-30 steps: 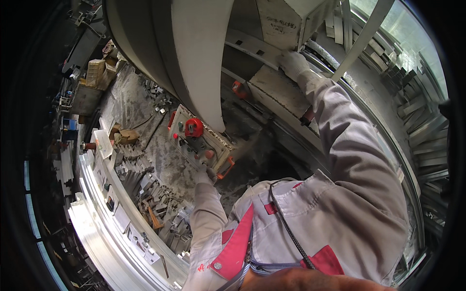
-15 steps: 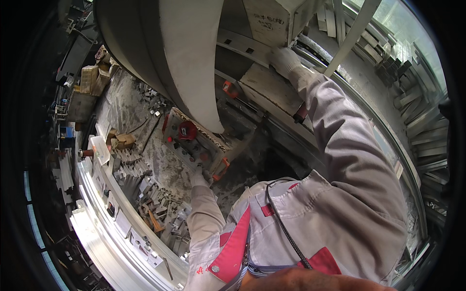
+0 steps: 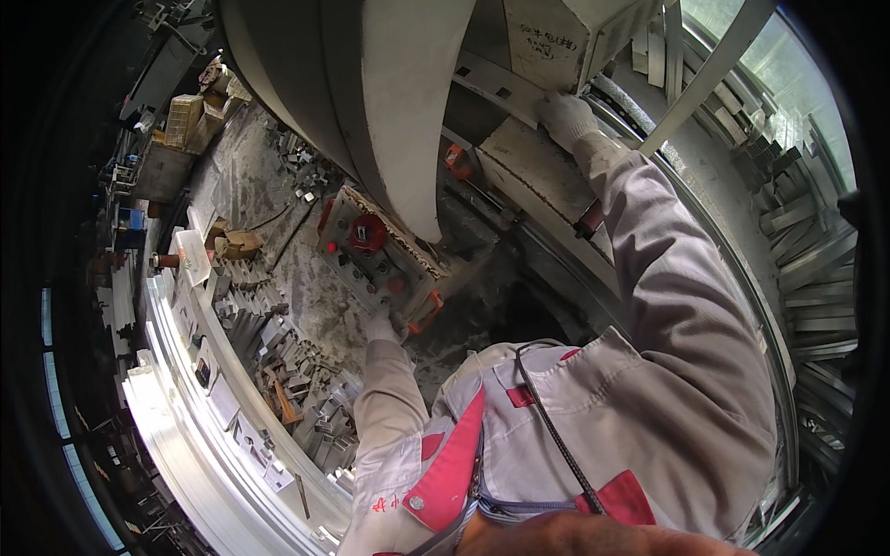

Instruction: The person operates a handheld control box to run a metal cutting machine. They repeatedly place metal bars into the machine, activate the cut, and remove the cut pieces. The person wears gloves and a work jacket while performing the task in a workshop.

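Note:
My left hand (image 3: 382,325), in a pale glove, is at the near edge of a metal control panel (image 3: 345,243) with several knobs and buttons. Its fingers are small and partly hidden against the panel edge. A red round button (image 3: 368,232) stands out on the panel. My right hand (image 3: 567,119), also gloved, reaches far forward to the end of a flat metal bar (image 3: 482,81) with square holes. The fingers curl down over the bar's end, beside a pale box-shaped housing (image 3: 547,42); their tips are hard to make out.
A large curved grey guard (image 3: 408,102) stands in front of me. An orange-red clamp-like part (image 3: 458,161) sits beyond it. Metal offcuts (image 3: 315,389) litter the floor at left, near long bright profiles (image 3: 185,445). More profiles (image 3: 807,269) are stacked at right.
The whole view has shifted slightly, so the machine appears further right. Both hands stay at nearly the same places on the panel and the bar.

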`<state>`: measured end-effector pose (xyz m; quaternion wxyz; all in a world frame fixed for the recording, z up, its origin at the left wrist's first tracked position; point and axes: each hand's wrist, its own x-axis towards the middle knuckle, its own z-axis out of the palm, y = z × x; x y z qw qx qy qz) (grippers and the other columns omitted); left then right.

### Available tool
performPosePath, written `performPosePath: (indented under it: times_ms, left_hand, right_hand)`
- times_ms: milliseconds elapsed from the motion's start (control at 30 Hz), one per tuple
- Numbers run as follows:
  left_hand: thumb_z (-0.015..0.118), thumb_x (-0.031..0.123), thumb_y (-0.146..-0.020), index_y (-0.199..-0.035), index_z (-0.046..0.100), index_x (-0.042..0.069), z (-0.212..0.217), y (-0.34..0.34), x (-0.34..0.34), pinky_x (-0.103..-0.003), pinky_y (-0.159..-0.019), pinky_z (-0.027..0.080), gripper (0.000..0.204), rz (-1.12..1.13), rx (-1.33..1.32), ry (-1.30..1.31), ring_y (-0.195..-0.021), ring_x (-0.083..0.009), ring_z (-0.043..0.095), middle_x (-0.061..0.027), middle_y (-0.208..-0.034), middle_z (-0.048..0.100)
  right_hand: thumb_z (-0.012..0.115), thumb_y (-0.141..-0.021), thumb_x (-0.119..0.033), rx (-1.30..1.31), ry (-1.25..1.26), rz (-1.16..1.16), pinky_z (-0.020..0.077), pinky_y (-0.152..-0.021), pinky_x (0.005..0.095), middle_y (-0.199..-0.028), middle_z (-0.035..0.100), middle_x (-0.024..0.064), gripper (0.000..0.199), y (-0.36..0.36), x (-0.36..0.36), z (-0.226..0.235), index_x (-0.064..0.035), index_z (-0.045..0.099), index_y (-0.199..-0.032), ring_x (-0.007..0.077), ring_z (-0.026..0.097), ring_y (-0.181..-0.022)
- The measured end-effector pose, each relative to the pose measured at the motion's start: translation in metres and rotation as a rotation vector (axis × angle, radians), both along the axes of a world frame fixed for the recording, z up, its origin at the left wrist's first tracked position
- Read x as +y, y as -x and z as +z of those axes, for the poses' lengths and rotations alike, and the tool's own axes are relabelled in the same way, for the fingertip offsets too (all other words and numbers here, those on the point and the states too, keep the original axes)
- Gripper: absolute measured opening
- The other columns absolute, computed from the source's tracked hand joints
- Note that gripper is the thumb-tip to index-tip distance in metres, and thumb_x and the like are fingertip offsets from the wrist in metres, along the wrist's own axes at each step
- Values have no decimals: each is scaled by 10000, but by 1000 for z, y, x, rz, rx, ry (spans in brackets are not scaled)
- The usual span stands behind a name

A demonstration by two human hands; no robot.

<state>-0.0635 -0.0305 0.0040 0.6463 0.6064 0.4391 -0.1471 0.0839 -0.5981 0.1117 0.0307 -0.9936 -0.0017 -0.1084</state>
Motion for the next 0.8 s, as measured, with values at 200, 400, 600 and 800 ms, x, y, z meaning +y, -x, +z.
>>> performPosePath:
  times_ms: [200, 400, 600, 800]
  left_hand:
    - [772, 428, -994, -1010, 682, 149, -7, -1, 4, -342, -399, 468, 294, 4, 40, -1, -526, -173, 609, -17, -704, 660]
    - [730, 405, -1033, -1028, 702, 168, -12, -3, 8, -336, -401, 458, 239, 18, 37, 41, -516, -171, 590, -22, -698, 648]
    - [713, 398, -1046, -1055, 719, 168, -16, -3, 12, -338, -405, 462, 231, 4, 27, 58, -521, -181, 591, -30, -709, 650]
    - [721, 404, -1041, -1044, 715, 151, -22, -4, 15, -342, -404, 467, 253, -1, 52, 28, -523, -187, 600, -32, -712, 654]
  right_hand:
    - [637, -948, -209, 11, 8, -9, 585, -895, 508, -1149, 693, 138, 194, 3, 1, 1, -162, 753, -1096, 394, 721, -1062]
    - [622, -958, -202, 22, 6, -12, 584, -914, 505, -1185, 683, 136, 239, -2, -2, -4, -203, 760, -1154, 392, 720, -1074]
    - [617, -958, -194, -7, -11, 2, 583, -913, 511, -1177, 676, 139, 248, -2, -4, -8, -216, 759, -1161, 393, 719, -1068]
    - [652, -943, -199, -26, -10, 18, 572, -873, 513, -1136, 667, 136, 226, -3, -6, -12, -195, 734, -1154, 391, 706, -1035]
